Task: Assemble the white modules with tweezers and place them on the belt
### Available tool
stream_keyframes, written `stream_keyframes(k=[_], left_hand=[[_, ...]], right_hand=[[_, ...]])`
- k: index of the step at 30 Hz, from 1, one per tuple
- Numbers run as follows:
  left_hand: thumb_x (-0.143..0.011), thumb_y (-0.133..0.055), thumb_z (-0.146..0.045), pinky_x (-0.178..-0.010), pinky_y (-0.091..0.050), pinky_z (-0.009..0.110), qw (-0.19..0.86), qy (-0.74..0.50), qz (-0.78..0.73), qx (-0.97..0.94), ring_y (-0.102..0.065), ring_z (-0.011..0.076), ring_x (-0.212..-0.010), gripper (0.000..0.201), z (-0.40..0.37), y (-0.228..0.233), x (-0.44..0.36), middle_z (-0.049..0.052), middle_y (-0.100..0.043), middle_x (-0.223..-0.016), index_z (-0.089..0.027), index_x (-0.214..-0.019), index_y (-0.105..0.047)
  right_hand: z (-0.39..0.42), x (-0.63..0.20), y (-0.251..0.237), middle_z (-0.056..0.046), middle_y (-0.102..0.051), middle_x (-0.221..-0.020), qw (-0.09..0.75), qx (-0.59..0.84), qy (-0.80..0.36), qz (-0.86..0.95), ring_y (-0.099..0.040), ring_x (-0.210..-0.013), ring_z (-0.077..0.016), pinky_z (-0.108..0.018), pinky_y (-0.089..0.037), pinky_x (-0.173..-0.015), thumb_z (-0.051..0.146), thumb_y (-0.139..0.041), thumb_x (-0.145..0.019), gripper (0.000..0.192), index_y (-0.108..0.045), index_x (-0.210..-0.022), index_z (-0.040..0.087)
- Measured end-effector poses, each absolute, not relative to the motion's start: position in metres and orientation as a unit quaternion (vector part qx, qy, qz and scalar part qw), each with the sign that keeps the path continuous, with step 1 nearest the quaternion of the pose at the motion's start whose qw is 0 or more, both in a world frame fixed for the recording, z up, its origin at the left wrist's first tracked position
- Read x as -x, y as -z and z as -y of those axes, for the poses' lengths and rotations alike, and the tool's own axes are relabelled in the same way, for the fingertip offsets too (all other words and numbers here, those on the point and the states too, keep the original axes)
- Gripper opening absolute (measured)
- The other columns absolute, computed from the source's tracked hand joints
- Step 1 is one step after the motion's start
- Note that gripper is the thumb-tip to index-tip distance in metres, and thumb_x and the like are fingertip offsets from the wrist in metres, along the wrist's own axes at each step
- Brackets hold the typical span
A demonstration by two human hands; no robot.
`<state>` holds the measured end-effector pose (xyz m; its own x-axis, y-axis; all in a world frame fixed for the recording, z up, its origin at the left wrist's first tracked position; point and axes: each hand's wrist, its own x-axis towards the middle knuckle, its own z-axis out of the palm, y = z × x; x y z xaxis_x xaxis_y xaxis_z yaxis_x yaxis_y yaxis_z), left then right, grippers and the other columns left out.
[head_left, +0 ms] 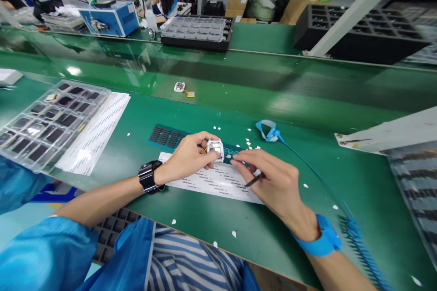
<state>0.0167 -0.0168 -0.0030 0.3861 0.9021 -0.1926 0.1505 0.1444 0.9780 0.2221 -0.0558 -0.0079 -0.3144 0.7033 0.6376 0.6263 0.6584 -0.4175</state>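
Observation:
My left hand [191, 154] is closed around a small white electronic watch case [215, 151], its open side with inner parts facing up. A thin yellow strip shows at the case's left edge. My right hand [269, 177] is just to the right, thumb and forefinger pinched near the case; whatever is between the fingertips is too small to make out. A dark slim tool [254, 180] pokes out from under its curled fingers. Below both hands lies a white printed sheet [218, 182]. A green sheet with rows of black pads [167, 135] is partly hidden behind my left hand.
A clear tray of dark watch parts [51, 120] lies left, beside another printed sheet [99, 132]. Further back sits a white case with a yellow battery [179, 87]. A blue wrist strap [268, 130] trails its coiled cord right. Small white scraps dot the green table [273, 245].

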Motion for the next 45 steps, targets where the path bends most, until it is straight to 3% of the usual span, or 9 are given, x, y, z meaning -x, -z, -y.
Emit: stream_keyframes(k=[9,13,17,20,24,30,39,45], left_hand=[[-0.081,-0.067,-0.028,-0.061,-0.052,0.024,0.565,-0.309,-0.444,-0.623,-0.063,0.0104,-0.064,0.039,0.021,0.001,-0.017,-0.003,-0.059,-0.077,-0.016,-0.118,-0.065],[-0.083,-0.064,-0.025,-0.071,-0.050,0.025,0.523,-0.342,-0.429,-0.652,-0.063,0.0115,-0.073,0.031,0.027,0.000,-0.019,0.000,-0.066,-0.084,-0.016,-0.112,-0.066],[-0.082,-0.065,-0.024,-0.056,-0.041,0.019,0.522,-0.351,-0.443,-0.639,-0.057,0.0075,-0.061,0.019,0.035,0.000,-0.023,-0.003,-0.062,-0.079,-0.018,-0.098,-0.055],[-0.085,-0.061,-0.025,-0.049,-0.035,0.018,0.546,-0.330,-0.432,-0.637,-0.049,0.0061,-0.052,0.019,0.040,0.001,-0.025,-0.007,-0.057,-0.067,-0.019,-0.101,-0.051],[-0.088,-0.057,-0.026,-0.053,-0.040,0.020,0.541,-0.325,-0.420,-0.652,-0.051,0.0076,-0.054,0.024,0.043,0.003,-0.027,-0.004,-0.063,-0.069,-0.019,-0.111,-0.057],[-0.087,-0.058,-0.025,-0.054,-0.042,0.020,0.501,-0.324,-0.437,-0.673,-0.056,0.0079,-0.057,0.024,0.043,0.004,-0.027,0.000,-0.071,-0.082,-0.017,-0.108,-0.065],[-0.086,-0.057,-0.022,-0.052,-0.040,0.020,0.468,-0.325,-0.442,-0.693,-0.049,0.0065,-0.053,0.024,0.044,0.003,-0.028,-0.001,-0.073,-0.078,-0.016,-0.106,-0.070],[-0.084,-0.062,-0.023,-0.050,-0.040,0.019,0.470,-0.346,-0.431,-0.688,-0.051,0.0067,-0.055,0.022,0.044,-0.001,-0.027,0.003,-0.075,-0.085,-0.016,-0.101,-0.074]], right_hand=[[0.061,-0.217,0.011,-0.005,-0.076,-0.088,0.395,0.415,0.010,0.819,-0.071,-0.073,-0.0158,-0.025,-0.052,-0.058,0.011,-0.061,-0.094,0.015,-0.070,-0.095,0.023],[0.062,-0.210,0.010,-0.005,-0.072,-0.086,0.397,0.431,0.016,0.810,-0.069,-0.071,-0.0151,-0.025,-0.049,-0.056,0.011,-0.060,-0.094,0.012,-0.064,-0.095,0.022],[0.066,-0.204,0.009,-0.004,-0.069,-0.086,0.410,0.448,-0.010,0.795,-0.066,-0.070,-0.0145,-0.025,-0.050,-0.057,0.012,-0.057,-0.096,0.011,-0.059,-0.096,0.023],[0.067,-0.202,0.009,-0.005,-0.068,-0.087,0.422,0.452,-0.017,0.786,-0.064,-0.068,-0.0140,-0.025,-0.050,-0.057,0.011,-0.057,-0.095,0.012,-0.058,-0.097,0.023],[0.067,-0.202,0.009,-0.005,-0.069,-0.087,0.423,0.452,-0.005,0.785,-0.065,-0.069,-0.0149,-0.026,-0.052,-0.060,0.011,-0.057,-0.095,0.013,-0.060,-0.097,0.024],[0.067,-0.204,0.009,-0.004,-0.071,-0.087,0.404,0.450,0.008,0.796,-0.066,-0.068,-0.0148,-0.025,-0.051,-0.059,0.012,-0.056,-0.095,0.014,-0.063,-0.096,0.024],[0.068,-0.204,0.007,-0.005,-0.070,-0.091,0.383,0.456,0.002,0.803,-0.067,-0.071,-0.0157,-0.026,-0.052,-0.060,0.013,-0.056,-0.095,0.014,-0.065,-0.096,0.023],[0.073,-0.200,0.005,-0.006,-0.070,-0.090,0.431,0.485,-0.109,0.753,-0.066,-0.067,-0.0148,-0.024,-0.051,-0.050,0.017,-0.060,-0.094,0.007,-0.063,-0.092,0.023]])
